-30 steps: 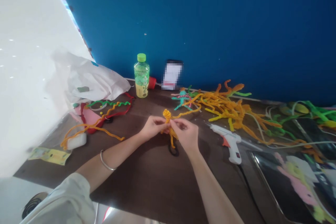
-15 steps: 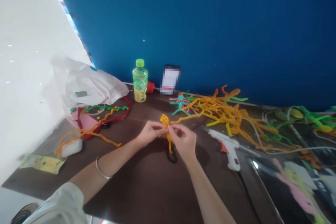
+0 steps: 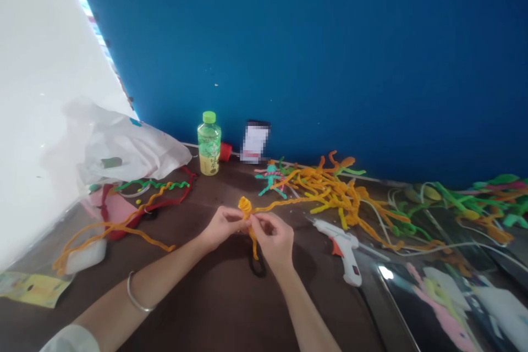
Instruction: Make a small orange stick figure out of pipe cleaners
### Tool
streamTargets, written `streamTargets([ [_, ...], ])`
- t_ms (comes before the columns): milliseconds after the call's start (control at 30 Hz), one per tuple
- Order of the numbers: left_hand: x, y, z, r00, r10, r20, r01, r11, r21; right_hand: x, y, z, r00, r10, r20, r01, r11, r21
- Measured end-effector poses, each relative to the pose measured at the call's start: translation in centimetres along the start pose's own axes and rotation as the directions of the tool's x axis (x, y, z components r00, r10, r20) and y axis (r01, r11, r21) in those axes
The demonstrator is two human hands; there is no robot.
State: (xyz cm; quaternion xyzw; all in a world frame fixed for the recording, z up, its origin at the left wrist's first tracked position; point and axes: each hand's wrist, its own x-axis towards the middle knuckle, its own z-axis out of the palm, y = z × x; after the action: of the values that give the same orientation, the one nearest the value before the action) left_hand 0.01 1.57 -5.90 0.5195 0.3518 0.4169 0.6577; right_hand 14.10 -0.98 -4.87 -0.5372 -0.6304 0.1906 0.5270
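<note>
Between my two hands is a small orange-yellow pipe cleaner figure [image 3: 245, 205] with a coiled round top and strands hanging below. My left hand [image 3: 225, 226] pinches it from the left, thumb and fingertips pressed together. From the right, my right hand [image 3: 274, 236] pinches the same figure just under the coil, its fingertips almost touching the left ones. One long orange strand [image 3: 284, 203] stretches away to the right toward the pile. Under the hands lies a black loop [image 3: 257, 267] on the brown table [image 3: 198, 308]. The fingers hide the figure's middle.
Orange pipe cleaners [image 3: 342, 192] lie heaped at the back right, a turquoise figure [image 3: 271, 177] beside them. A hot glue gun [image 3: 344, 247] rests right of my hands. A green-capped bottle [image 3: 209, 146] and a phone [image 3: 254, 142] stand behind. A plastic bag [image 3: 136, 148] sits left.
The view has tilted up and shifted right, so everything sits lower and farther left. Both hands keep their pinch on the orange figure, with little visible change.
</note>
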Motion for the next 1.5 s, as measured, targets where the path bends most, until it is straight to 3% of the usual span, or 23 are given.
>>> streamTargets([
  [1500,-0.07,-0.04,0.00,0.998,-0.048,-0.041,0.049,0.999,0.017,-0.46,-0.21,0.48,0.998,0.004,-0.061,-0.005,1.000,-0.014],
])
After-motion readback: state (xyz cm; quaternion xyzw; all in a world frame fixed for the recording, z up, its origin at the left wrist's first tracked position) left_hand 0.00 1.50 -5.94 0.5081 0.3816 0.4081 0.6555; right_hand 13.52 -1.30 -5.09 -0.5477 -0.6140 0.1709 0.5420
